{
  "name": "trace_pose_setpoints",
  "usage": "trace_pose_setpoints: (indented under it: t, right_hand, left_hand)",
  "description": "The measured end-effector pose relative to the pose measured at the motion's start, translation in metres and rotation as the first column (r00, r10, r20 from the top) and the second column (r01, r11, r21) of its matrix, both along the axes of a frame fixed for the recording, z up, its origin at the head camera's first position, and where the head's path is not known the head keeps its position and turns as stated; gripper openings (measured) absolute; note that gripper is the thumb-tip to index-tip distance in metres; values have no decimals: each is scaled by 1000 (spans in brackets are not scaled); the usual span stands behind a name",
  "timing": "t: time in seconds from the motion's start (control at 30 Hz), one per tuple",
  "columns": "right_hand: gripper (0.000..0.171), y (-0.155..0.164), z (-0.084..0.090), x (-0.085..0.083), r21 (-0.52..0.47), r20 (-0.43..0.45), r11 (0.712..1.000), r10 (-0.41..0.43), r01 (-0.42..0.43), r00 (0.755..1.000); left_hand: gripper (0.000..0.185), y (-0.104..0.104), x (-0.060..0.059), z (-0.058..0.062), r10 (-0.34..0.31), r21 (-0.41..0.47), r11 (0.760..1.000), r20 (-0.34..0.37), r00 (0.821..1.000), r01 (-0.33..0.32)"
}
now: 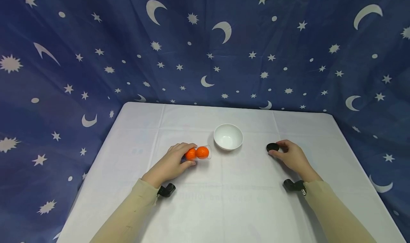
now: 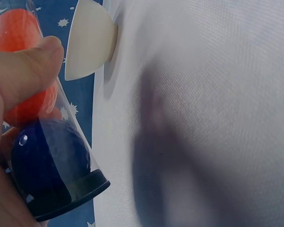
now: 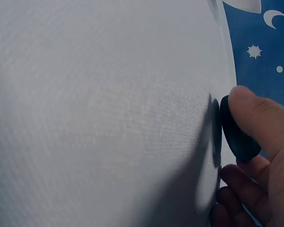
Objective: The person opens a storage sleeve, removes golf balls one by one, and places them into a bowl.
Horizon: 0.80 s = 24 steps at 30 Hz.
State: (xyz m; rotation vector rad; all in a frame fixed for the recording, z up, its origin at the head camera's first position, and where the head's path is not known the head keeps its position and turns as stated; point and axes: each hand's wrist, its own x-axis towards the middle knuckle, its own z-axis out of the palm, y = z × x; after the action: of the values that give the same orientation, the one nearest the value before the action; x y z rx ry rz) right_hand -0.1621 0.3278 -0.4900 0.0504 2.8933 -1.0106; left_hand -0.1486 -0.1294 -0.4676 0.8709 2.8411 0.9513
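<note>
Black cap (image 1: pixel 272 147) is pinched in the right hand (image 1: pixel 294 158), while the left hand (image 1: pixel 172 163) grips the tube (image 1: pixel 196 153), probably to keep balls (image 1: pixel 202 152) inside.

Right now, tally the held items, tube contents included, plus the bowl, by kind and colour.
Orange balls: 2
Dark blue ball: 1
Clear tube with black end: 1
Black disc: 1
White bowl: 1
Total: 6

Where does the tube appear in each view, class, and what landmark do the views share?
Head: tube below centre, slightly left, in the left hand.
Left wrist: tube along the left side.
Right wrist: not in it.
Shared landmark: starry curtain, in all three.
</note>
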Motion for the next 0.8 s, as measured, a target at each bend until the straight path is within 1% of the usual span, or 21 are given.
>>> trace_pose_setpoints:
  t: [0.27,0.57,0.67,0.8]
  right_hand:
    - [62,2,-3,0,42,-15,999,20,-19,1000]
    - [60,-3,-1,-3,78,-18,996,53,-51,998]
    - [65,-5,1,-3,63,-12,997,46,-46,999]
    - [72,-9,7,-2,7,-31,1000,10,-10,999]
  left_hand:
    - [55,0,2,2,1,10,1000,-8,1000,0]
    - [55,-2,2,6,9,8,1000,-14,1000,-9]
    - [54,-3,2,8,12,9,1000,-26,1000,-12]
    - [53,-3,3,11,12,17,1000,-52,999,-11]
